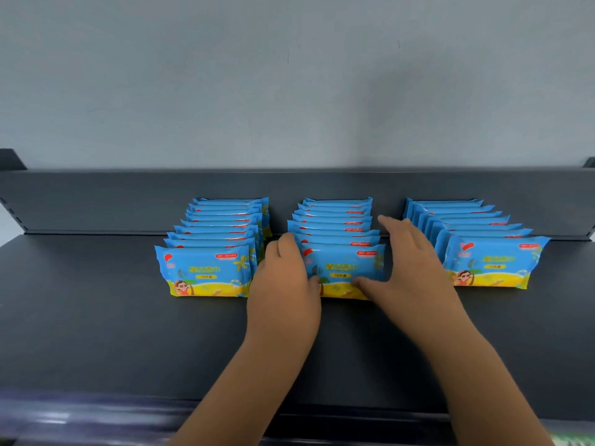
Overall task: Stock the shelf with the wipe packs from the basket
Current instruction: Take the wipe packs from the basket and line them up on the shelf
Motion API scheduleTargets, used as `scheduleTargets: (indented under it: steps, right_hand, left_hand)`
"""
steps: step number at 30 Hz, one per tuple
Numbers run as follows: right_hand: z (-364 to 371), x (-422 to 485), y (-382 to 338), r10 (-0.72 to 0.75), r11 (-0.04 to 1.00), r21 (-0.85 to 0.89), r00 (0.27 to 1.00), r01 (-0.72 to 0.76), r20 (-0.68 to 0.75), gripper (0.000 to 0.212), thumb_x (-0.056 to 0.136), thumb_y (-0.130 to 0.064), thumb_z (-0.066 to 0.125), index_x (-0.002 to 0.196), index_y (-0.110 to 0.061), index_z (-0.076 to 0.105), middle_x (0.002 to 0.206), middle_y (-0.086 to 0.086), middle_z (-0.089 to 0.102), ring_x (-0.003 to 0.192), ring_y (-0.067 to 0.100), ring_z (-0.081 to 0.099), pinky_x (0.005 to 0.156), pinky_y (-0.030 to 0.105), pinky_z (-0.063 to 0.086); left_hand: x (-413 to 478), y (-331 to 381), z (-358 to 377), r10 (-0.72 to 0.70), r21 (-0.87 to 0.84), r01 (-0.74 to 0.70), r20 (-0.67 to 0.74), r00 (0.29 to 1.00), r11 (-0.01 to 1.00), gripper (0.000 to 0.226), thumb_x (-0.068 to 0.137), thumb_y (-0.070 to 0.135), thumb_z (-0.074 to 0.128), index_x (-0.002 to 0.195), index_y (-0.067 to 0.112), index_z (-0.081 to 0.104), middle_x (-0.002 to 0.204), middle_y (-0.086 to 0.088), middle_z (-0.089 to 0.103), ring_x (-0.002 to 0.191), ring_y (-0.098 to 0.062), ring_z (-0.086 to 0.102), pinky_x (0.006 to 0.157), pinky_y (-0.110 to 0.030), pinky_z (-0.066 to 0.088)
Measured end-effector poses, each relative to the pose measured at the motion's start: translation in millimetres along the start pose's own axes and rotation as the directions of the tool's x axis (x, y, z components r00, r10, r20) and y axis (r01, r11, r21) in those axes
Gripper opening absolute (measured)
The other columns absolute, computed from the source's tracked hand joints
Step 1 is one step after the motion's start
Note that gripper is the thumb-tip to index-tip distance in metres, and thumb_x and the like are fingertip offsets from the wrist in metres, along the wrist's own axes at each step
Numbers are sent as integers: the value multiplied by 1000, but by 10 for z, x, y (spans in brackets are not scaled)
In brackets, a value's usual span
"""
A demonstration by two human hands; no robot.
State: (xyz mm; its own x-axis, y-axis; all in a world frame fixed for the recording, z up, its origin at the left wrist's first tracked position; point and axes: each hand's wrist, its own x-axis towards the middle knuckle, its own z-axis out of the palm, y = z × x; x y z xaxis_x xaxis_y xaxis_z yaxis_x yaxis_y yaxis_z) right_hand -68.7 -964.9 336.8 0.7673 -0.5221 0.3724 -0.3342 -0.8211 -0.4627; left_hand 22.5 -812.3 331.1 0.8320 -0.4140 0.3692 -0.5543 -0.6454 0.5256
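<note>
Three rows of blue and yellow wipe packs stand upright on the dark shelf [96,317]: a left row [206,272], a middle row [341,268] and a right row [489,262]. My left hand [283,284] is at the left end of the middle row's front pack, thumb on its face and fingers along its side. My right hand [409,265] is at the right end, thumb on the pack's lower face and fingers stretched back along the row's side. The basket is out of view.
A low dark back panel [128,201] runs behind the rows, with a pale wall [289,75] above it. The shelf's front lip [80,416] lies at the bottom. Bare shelf surface stretches left of the left row and in front of all rows.
</note>
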Motion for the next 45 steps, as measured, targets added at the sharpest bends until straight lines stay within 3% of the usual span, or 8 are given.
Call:
scheduleTargets:
  steps: [4,11,16,23,28,34,40,45]
  right_hand:
    - [90,13,31,-93,973,-212,996,91,-2,114,75,-38,86,160,-21,11,168,0,16,158,22,-3,122,30,0]
    - [94,-37,-7,-100,972,-215,995,99,4,107,82,-44,79,161,-18,11,169,0,14,158,21,0,125,33,6]
    - [7,-121,-245,-233,968,-109,971,226,-57,70,98,-44,57,157,-16,32,165,-1,27,155,16,17,124,29,15]
    - [467,-223,-1101,-459,888,46,888,458,26,61,105,-46,30,158,-15,30,164,-1,32,154,14,22,124,31,19]
    - [1091,-421,-1943,-627,779,141,767,611,136,61,104,-46,30,155,-12,37,161,5,38,152,20,26,124,34,20]
    - [1829,-1122,-3091,-823,567,363,488,740,291,65,105,-50,23,159,-15,27,166,2,28,156,18,14,126,40,23]
    - [2362,-2025,-4235,-910,391,550,219,738,353,65,106,-50,30,162,-21,17,169,-4,16,157,14,5,124,31,9]
    - [2839,-2597,-4878,-913,360,650,108,669,394,59,105,-44,39,157,-19,28,163,-4,30,154,14,18,121,31,23]
  left_hand:
    - [25,-10,34,18,21,-18,2,1000,1000,59,88,25,76,135,18,40,125,1,51,107,-20,58,82,-28,45]
    - [-26,-18,29,77,84,-73,-45,996,994,78,86,24,77,150,8,37,148,-7,47,134,-28,49,106,-37,44]
    - [-117,-70,-149,179,78,-167,-204,962,983,62,95,42,58,148,10,47,156,-6,47,148,-26,38,121,-46,32]
    - [-499,-763,-641,64,376,40,-260,964,926,69,102,59,32,157,17,38,165,-2,33,156,-22,19,125,-52,19]
    - [-1085,-1584,-1159,-237,415,382,-359,903,826,70,102,61,26,159,19,32,168,1,27,158,-20,13,126,-48,17]
    - [-2060,-2420,-1859,-512,404,700,-484,710,589,73,101,62,26,159,18,31,169,1,23,158,-19,7,127,-46,14]
    - [-3110,-3147,-2460,-604,359,821,-556,571,445,65,104,56,36,158,19,33,168,2,24,158,-19,9,127,-44,15]
    - [-3745,-3755,-2832,-696,273,900,-571,436,341,66,102,54,41,158,20,33,169,2,23,158,-20,10,127,-40,13]
